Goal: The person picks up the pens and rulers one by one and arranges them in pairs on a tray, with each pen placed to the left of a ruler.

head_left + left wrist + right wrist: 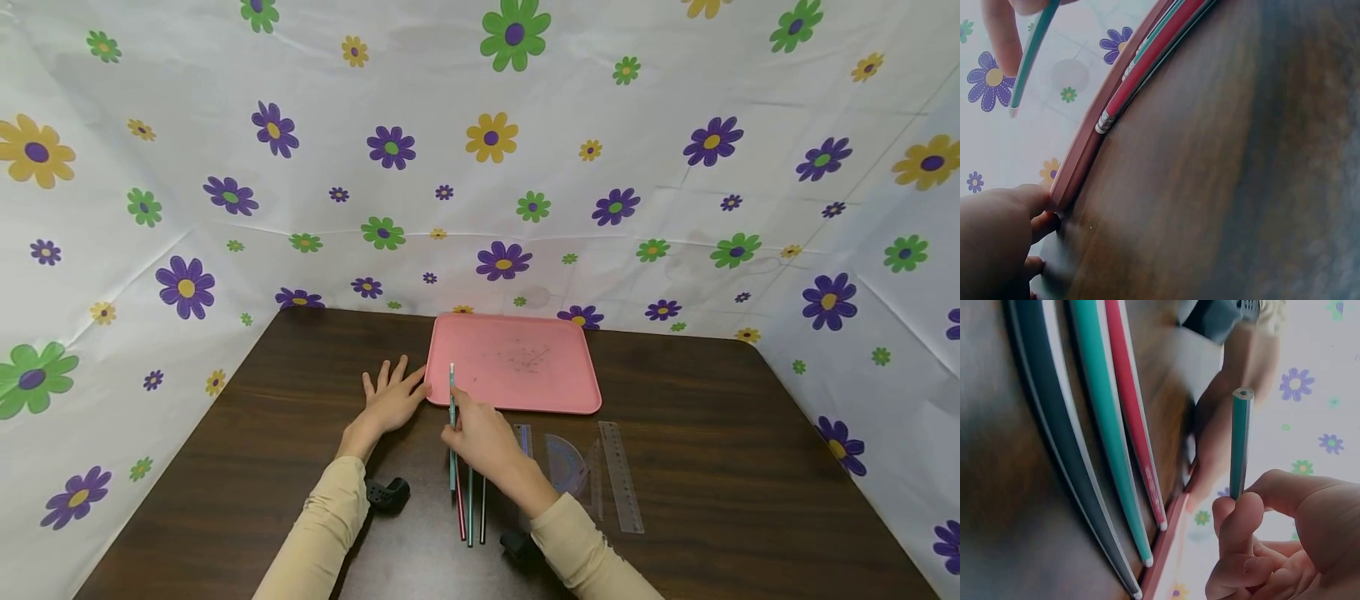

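Observation:
My right hand [483, 433] pinches a teal pencil [1240, 444] between thumb and fingers, raised above the table with its eraser end over the near left part of the pink tray [480, 354]. In the right wrist view, the pencil's flat, unsharpened end shows. My left hand [392, 407] lies with fingers spread at the tray's near left corner, the thumb touching the rim. Below the right hand, a red pencil [461, 510], a green pencil [470, 512] and a dark pencil [483, 517] lie side by side on the table, eraser ends close to the tray.
Right of the pencils lie a clear ruler [621, 479], a protractor [564, 462], a clear set square [596, 479] and a bluish ruler [523, 437], partly hidden by the right arm. A flowered sheet [450, 233] hangs behind the dark wooden table [697, 417].

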`<state>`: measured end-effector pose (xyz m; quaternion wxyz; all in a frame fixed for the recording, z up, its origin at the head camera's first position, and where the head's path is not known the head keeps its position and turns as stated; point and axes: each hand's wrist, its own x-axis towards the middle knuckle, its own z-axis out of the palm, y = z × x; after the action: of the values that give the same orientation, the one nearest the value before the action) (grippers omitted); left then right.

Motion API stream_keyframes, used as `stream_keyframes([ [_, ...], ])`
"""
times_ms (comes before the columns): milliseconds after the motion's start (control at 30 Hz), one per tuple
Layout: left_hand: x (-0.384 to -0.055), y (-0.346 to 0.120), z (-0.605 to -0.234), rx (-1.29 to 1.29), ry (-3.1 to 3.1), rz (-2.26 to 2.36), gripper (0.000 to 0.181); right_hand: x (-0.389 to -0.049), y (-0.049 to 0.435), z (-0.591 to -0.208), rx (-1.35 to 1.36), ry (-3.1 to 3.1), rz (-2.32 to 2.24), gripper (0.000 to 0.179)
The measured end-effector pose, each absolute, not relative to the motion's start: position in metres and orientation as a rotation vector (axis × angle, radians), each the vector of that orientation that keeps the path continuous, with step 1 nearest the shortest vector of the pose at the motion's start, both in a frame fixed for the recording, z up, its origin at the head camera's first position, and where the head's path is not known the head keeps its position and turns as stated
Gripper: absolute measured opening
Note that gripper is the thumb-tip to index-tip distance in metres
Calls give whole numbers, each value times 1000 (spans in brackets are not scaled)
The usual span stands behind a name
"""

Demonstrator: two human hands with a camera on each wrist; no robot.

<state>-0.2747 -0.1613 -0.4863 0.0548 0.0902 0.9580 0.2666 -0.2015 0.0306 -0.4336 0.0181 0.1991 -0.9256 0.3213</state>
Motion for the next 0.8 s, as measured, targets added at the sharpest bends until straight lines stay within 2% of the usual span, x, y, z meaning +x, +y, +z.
stream_keyframes([
  [800,-274,-161,-485,265,2911,783,55,-259,28,-430,481,-2951,889,50],
])
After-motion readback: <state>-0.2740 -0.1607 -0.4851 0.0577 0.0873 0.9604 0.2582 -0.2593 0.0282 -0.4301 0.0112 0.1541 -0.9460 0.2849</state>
